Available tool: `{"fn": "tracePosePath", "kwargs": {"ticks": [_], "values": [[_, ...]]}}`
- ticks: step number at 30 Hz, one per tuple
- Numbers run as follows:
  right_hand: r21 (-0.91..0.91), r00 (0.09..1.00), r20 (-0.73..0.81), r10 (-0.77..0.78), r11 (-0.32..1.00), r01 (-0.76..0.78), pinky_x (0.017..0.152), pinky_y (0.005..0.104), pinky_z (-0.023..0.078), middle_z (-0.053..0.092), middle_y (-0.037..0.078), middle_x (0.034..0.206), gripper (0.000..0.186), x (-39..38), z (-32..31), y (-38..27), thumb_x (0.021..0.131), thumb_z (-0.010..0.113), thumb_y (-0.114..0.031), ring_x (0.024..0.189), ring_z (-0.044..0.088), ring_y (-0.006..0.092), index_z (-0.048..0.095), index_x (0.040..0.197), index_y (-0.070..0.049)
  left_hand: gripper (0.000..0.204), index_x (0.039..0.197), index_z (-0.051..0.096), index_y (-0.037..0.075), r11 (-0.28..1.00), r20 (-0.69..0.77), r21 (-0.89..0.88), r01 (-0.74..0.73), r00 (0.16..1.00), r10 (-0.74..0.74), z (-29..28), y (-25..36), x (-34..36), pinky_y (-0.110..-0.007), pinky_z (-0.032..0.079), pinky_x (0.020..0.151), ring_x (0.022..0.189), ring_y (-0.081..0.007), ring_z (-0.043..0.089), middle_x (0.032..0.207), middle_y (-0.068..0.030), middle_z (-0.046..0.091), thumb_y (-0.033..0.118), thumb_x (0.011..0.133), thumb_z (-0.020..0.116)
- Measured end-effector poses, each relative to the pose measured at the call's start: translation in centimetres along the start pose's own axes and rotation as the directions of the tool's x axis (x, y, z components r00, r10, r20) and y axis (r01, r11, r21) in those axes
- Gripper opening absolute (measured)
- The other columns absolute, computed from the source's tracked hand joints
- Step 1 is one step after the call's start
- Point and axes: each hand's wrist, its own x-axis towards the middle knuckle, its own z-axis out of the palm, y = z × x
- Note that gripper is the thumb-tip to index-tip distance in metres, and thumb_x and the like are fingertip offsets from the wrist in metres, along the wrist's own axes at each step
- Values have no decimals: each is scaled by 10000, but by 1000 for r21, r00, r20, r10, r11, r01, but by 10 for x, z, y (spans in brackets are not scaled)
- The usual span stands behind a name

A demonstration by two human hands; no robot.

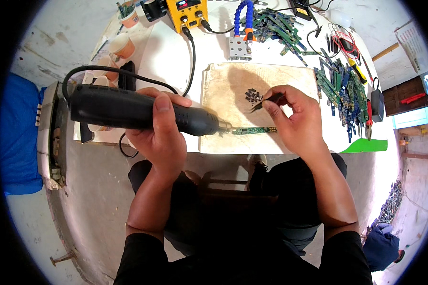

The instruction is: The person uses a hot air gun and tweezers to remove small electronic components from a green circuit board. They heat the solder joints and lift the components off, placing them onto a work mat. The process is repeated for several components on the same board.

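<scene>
I see a narrow green circuit strip (254,130) lying flat just below the centre of the frame, on a worn pale work board (223,88) that rests on the white table (169,52). The metal nozzle of a black hot-air handpiece (142,111) points at the strip's left end, very near it; I cannot tell whether it touches. My left hand (159,135) is wrapped tightly around the handpiece barrel, thumb on top. My right hand (295,118) is closed in a pinch on black tweezers (266,101), whose tips hover between the strip and a small heap of dark chips (253,96) lying on the board just above it.

From the handpiece a black cable (128,73) loops up and across to a yellow rework station (187,12) at the top centre. Right of that station stands a metal block with a blue segmented arm (240,31). Heaps of green circuit strips (345,90) fill the right side of the table and the upper centre. Paper cups (121,45) stand at the upper left. A blue cloth (19,137) lies at the far left edge.
</scene>
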Motion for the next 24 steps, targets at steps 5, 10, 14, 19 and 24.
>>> {"fn": "tracePosePath", "kwargs": {"ticks": [5, 10, 14, 19, 24], "values": [[121, 971, 239, -27, 993, -3, 719, 306, 529, 679, 135, 863, 123, -5, -6, -7, 854, 696, 23, 777, 677, 204, 656, 970, 7, 138, 971, 547, -10, 1000, 3, -2, 21, 1000, -21, -2, 1, -1, -277, 537, 753, 748, -139, 663, 815, -81, 648, 120, 979, 590], [126, 962, 268, -56, 992, 22, 720, 309, 530, 672, 140, 857, 117, -5, -7, -8, 849, 696, 21, 783, 686, 215, 649, 955, 4, 137, 978, 551, -10, 1000, 11, -12, 4, 1000, -4, -1, 2, -1, -282, 544, 750, 747, -136, 667, 813, -76, 647, 120, 976, 592], [105, 963, 264, -59, 994, 32, 714, 317, 532, 674, 148, 861, 114, -6, -5, -8, 847, 698, 20, 786, 697, 237, 649, 949, 1, 134, 977, 550, -8, 1000, -6, -8, 23, 1000, -23, 1, 2, -2, -283, 545, 742, 741, -135, 668, 812, -72, 645, 119, 973, 593], [89, 967, 249, -59, 995, 38, 705, 328, 534, 679, 152, 870, 101, -6, -3, -7, 853, 705, 5, 781, 699, 263, 651, 937, -2, 130, 969, 552, -3, 999, -7, 8, 33, 999, -33, 0, 2, -2, -275, 546, 728, 739, -133, 669, 808, -70, 644, 119, 969, 597], [93, 965, 259, -35, 996, 12, 692, 328, 531, 679, 148, 867, 93, -5, -4, -7, 859, 706, -4, 777, 697, 272, 651, 934, 0, 132, 963, 557, 0, 1000, 5, -6, 28, 1000, -28, 0, 1, -2, -275, 550, 729, 738, -133, 670, 810, -73, 647, 124, 968, 600]]}}
